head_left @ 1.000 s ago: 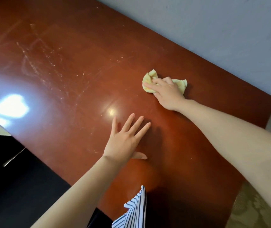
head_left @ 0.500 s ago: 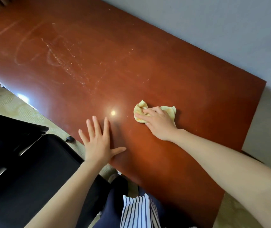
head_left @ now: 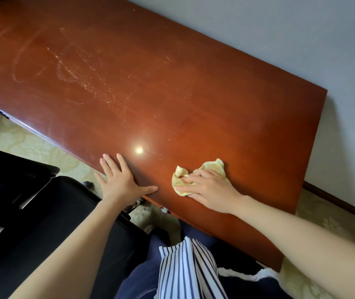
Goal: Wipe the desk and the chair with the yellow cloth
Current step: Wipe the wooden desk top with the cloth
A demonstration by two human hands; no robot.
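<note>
a: where's the cloth right now?
b: the yellow cloth (head_left: 213, 168) is bunched under my right grip (head_left: 212, 189), fingers curled into it, pressed onto the table (head_left: 215, 104) close to the near edge. my left grip (head_left: 120, 183) lies flat and open at that same edge, bracing me, holding nothing.
a: what worries you?
b: the wad is small. bunched like this it touches only a narrow strip, so i could leave gaps between passes. the pale streaks (head_left: 68, 70) far up the table look unwiped, and reaching them means leaning hard on that left palm. part of it sits past the edge, so it could slip.
a: anything else?
b: a pull toward me could drag the cloth off onto the carpet (head_left: 32, 145). and the black chair (head_left: 42, 212) beside me looks untouched, easy to forget.
</note>
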